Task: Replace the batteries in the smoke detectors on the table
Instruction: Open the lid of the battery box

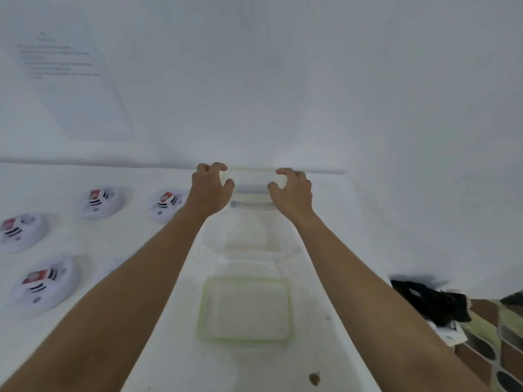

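Left hand, right hand clamp fingers on opposite ends of translucent container at worktop far edge; long axis left–right. Smoke detectors lie left, nearer left hand.

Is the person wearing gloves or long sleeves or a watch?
No. The left hand and the right hand are bare: no gloves, rings or watch show. The left forearm and the right forearm are bare too, with no sleeve in view.

White wall with a printed sheet
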Demonstrator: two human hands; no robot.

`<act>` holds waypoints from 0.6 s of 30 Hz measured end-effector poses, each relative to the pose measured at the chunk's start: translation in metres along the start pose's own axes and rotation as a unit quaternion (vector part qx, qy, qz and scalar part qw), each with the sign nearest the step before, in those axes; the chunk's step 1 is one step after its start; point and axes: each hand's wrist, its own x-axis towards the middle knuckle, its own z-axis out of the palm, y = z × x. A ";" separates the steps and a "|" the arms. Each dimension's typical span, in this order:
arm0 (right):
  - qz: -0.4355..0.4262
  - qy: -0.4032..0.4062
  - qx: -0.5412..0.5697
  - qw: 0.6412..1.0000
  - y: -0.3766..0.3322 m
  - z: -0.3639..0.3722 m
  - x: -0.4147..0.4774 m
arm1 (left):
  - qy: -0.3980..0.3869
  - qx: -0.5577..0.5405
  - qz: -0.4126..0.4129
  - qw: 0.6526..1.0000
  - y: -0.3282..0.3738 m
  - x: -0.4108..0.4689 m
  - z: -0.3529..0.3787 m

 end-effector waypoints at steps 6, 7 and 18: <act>0.091 -0.022 0.035 0.995 0.002 0.018 0.046 | -0.121 -0.037 -0.056 0.990 -0.016 0.041 0.014; 0.097 -0.035 0.038 0.994 0.006 0.020 0.045 | -0.129 -0.036 -0.056 0.989 -0.017 0.040 0.017; 0.090 -0.057 0.064 0.992 0.018 0.029 0.059 | -0.130 -0.194 -0.089 0.968 -0.038 0.056 0.041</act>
